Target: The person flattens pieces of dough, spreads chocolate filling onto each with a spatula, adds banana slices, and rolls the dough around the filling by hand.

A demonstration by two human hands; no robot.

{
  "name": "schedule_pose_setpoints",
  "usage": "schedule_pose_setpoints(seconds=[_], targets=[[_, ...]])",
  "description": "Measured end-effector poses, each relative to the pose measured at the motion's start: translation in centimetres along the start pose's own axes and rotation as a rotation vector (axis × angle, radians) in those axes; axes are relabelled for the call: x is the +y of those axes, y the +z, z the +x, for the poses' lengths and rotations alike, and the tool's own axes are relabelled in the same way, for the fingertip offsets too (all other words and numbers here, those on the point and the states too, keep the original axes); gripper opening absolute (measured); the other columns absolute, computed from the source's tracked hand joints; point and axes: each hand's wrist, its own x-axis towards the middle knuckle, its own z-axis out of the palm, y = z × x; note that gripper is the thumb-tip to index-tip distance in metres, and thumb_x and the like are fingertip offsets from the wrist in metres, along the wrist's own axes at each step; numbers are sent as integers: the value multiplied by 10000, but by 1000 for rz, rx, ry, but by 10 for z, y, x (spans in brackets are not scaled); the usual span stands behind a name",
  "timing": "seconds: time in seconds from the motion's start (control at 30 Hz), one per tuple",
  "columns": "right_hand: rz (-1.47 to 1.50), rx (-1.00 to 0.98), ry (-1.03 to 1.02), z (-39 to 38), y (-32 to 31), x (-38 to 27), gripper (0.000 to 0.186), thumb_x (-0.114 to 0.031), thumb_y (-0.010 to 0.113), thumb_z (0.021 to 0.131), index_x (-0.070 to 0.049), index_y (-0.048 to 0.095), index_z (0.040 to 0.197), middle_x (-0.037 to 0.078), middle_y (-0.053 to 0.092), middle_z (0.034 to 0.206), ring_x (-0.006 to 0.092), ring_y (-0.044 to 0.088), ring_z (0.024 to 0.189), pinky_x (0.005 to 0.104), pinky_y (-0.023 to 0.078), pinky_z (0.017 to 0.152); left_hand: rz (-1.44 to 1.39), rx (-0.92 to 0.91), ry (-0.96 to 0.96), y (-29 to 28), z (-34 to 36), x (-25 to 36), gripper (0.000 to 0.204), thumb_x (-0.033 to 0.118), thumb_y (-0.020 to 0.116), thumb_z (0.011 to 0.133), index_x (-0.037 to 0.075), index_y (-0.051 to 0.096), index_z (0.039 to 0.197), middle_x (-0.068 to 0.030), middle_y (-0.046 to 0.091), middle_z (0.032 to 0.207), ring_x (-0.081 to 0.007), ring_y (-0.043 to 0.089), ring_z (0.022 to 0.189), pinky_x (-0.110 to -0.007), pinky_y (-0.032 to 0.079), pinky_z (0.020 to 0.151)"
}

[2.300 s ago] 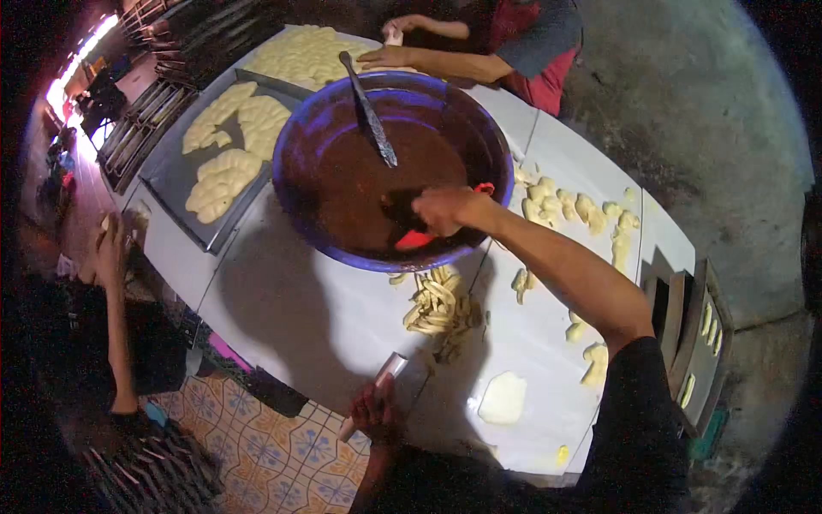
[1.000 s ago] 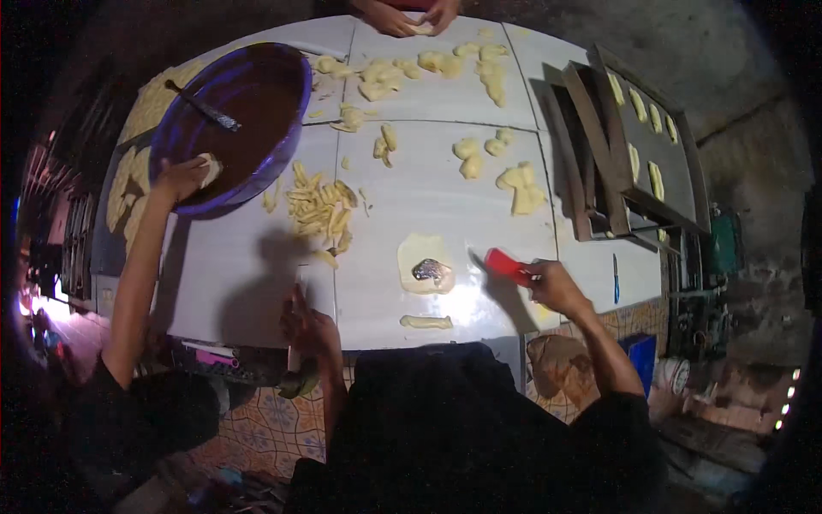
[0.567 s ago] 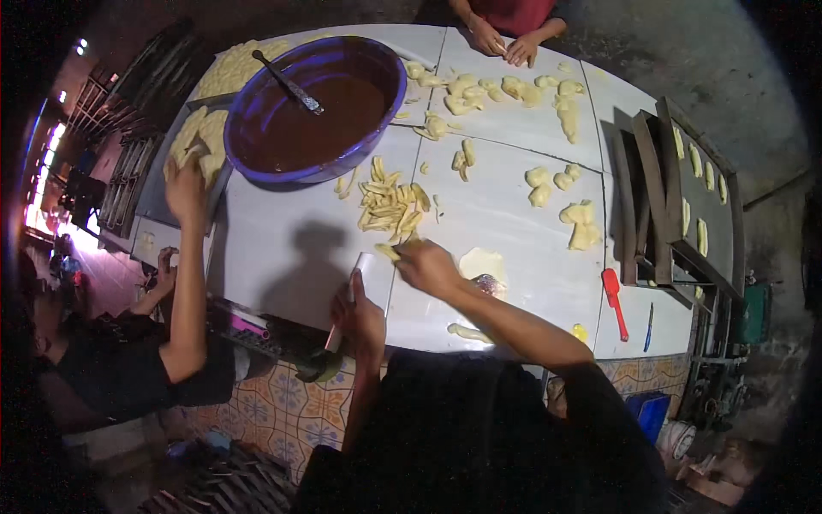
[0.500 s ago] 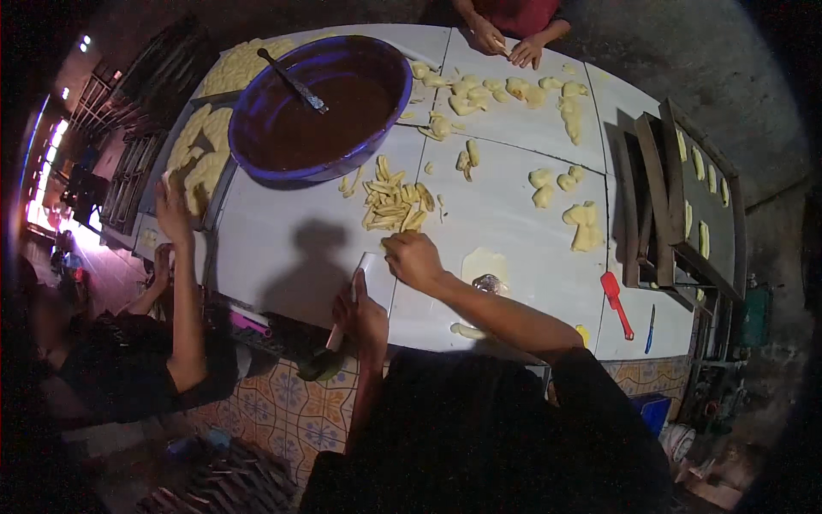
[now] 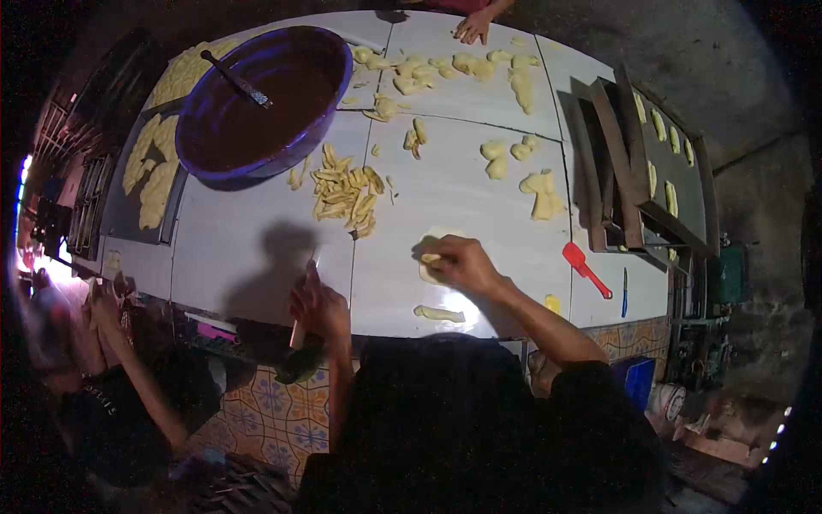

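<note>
My left hand (image 5: 322, 310) is closed round a pale rolling pin (image 5: 297, 335), held upright near the table's front edge. My right hand (image 5: 465, 264) pinches a yellow piece that looks like banana (image 5: 431, 259), low over a thin flattened sheet of dough (image 5: 427, 273). My fingers and their shadow hide part of that sheet. Just in front of it lies a rolled strip of dough (image 5: 439, 314). Beyond my hands is a heap of cut banana pieces (image 5: 338, 193).
At the back left stands a big purple basin (image 5: 190, 163) of brown mixture, a utensil inside. Dough lumps (image 5: 544, 195) lie right, near a red spatula (image 5: 587, 270), blue-handled knife (image 5: 625, 293) and stacked trays (image 5: 704, 201). Co-workers' hands show at far edge (image 5: 473, 28) and left (image 5: 104, 307).
My right hand has moved from the banana heap rightward and nearer, onto the dough sheet. My left hand still grips the rolling pin. The view has shifted right.
</note>
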Motion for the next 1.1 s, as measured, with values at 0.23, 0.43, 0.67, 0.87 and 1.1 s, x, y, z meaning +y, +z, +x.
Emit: schedule_pose_setpoints(seconds=[0.23, 0.43, 0.67, 0.87, 1.1], targets=[[-162, 189, 6, -36, 6, 63, 245, -17, 706, 839, -34, 748, 1081, 170, 715, 1015, 355, 655, 1014, 425, 540, 876, -670, -135, 414, -51, 30, 103, 426, 76, 720, 798, 57, 667, 1221, -142, 614, 1138, -346, 541, 1144, -531, 384, 1056], [-306, 199, -123, -83, 20, 67, 204, 24, 683, 796, -21, 735, 988, 139, 669, 1029, 319, 608, 944, 406, 526, 813, -732, -379, 843, -54, 6, 158, 198, 161, 783, 775, 111, 729, 959, -63, 618, 967, -271, 557, 970, -437, 430, 873], [92, 568, 171, -42, 16, 66, 189, 22, 620, 863, 8, 716, 1025, 205, 687, 939, 392, 646, 922, 447, 532, 843, -803, -242, 436, -40, 25, 195, 87, 30, 691, 781, 64, 697, 861, -57, 614, 920, -282, 545, 973, -439, 416, 872], [-291, 303, 22, -50, 11, 81, 308, 7, 633, 808, 32, 700, 1108, 225, 588, 1226, 384, 588, 1127, 458, 528, 943, -594, -396, 673, -43, 25, 182, 337, 113, 705, 795, 49, 703, 1126, -126, 552, 1179, -365, 460, 1164, -529, 366, 1011], [-350, 284, -29, -42, 15, 86, 249, -70, 676, 871, 11, 633, 1103, 223, 585, 1148, 395, 584, 1057, 485, 523, 885, -609, -383, 858, -15, 27, 178, 344, 85, 655, 830, 13, 632, 1166, -184, 598, 1201, -326, 536, 1176, -483, 390, 1043]])
